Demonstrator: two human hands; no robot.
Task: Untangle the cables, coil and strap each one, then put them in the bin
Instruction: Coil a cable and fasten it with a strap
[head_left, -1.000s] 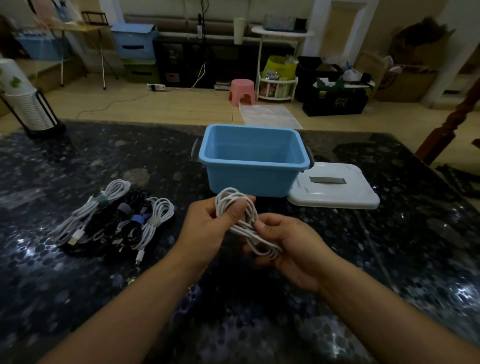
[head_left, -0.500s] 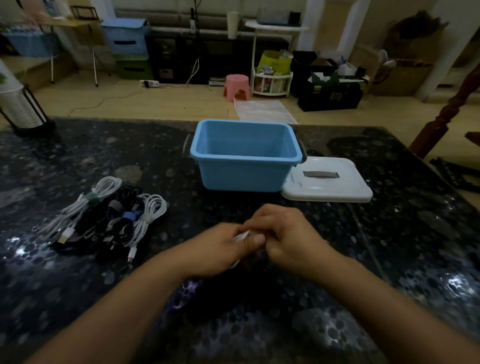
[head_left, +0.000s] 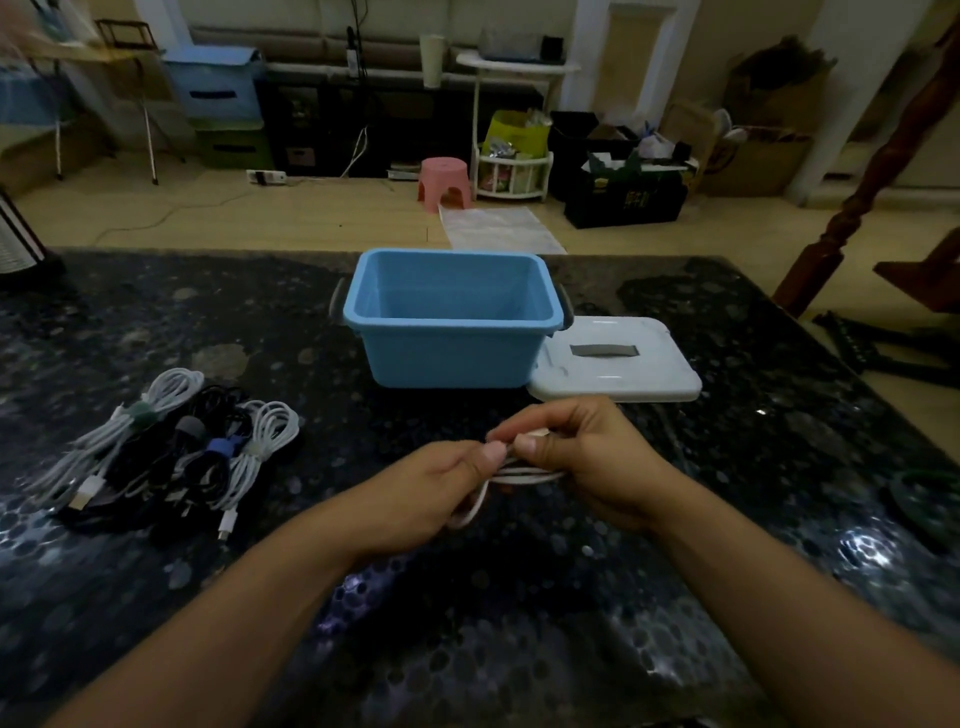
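White cable (head_left: 511, 475), bunched, held above the counter (head_left: 519, 623) before the blue bin (head_left: 452, 358); my left hand (head_left: 436, 488) and right hand (head_left: 587, 452) both pinch it, fingers clamped.

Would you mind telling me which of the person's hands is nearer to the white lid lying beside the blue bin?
Right. The right hand sits just in front of the white lid; the left hand is further left, both gripping the white cable.
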